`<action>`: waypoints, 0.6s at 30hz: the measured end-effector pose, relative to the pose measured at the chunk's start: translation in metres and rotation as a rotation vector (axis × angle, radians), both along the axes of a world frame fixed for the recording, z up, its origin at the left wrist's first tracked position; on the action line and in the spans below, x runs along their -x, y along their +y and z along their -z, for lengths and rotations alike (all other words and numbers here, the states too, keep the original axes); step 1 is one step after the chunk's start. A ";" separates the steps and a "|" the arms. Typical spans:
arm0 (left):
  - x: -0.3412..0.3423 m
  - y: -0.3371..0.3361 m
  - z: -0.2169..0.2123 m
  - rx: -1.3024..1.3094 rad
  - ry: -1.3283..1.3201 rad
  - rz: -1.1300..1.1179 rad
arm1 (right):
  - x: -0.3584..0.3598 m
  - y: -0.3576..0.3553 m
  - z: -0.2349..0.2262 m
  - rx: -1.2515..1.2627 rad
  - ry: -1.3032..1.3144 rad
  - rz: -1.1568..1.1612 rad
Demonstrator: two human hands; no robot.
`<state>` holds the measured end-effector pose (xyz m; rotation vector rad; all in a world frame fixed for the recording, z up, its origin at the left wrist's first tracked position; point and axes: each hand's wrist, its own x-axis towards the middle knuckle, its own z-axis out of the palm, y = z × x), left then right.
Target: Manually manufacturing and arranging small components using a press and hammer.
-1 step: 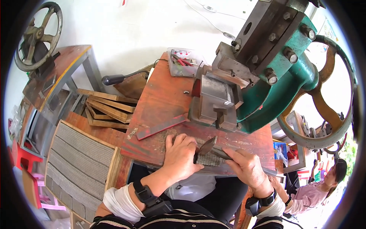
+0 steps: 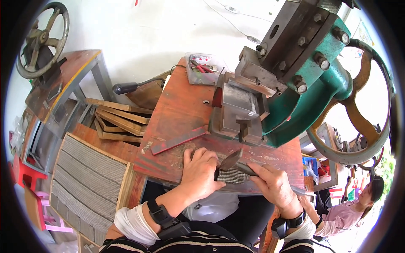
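Observation:
My right hand (image 2: 274,183) is closed around the handle of a hammer (image 2: 231,159), whose dark, wedge-shaped head points toward the left and upward. Just below that head lies a small block of thin, ribbed grey metal strips (image 2: 231,176), at the near edge of the reddish worktable (image 2: 168,114). My left hand (image 2: 200,170) has its thumb and fingers around the left end of this block, with its other fingertips resting on the tabletop. A flat bar with a red edge (image 2: 179,141) lies beyond my left hand.
A green press (image 2: 325,97) with a large handwheel (image 2: 367,101) stands at the right. A clear box of tools (image 2: 200,78) sits at the back. At the left are a framed tray of grey strips (image 2: 90,181) and stacked wooden frames (image 2: 120,120). Another person (image 2: 339,215) is at the far right.
The hammer head has risen and tilted slightly, shifting a little to the right above the block. My left hand stays in place on the strips.

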<state>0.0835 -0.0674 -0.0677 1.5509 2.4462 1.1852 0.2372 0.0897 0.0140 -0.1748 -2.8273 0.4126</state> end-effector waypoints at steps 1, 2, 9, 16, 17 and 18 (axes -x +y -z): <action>0.000 0.000 0.001 -0.003 -0.002 -0.002 | 0.000 0.000 -0.001 0.035 0.029 0.018; 0.000 0.000 0.001 -0.006 -0.004 -0.004 | 0.000 0.002 0.001 0.035 0.029 0.017; 0.000 -0.001 0.000 0.007 -0.018 0.004 | 0.000 0.005 0.001 -0.061 0.032 -0.025; -0.001 0.000 -0.003 0.016 -0.019 0.006 | -0.004 0.001 0.001 -0.070 0.049 -0.017; -0.001 0.000 -0.005 0.035 -0.033 0.011 | -0.005 0.002 0.004 -0.070 0.075 -0.026; -0.001 0.000 -0.004 0.035 -0.032 0.012 | -0.003 0.003 0.012 -0.035 0.054 -0.043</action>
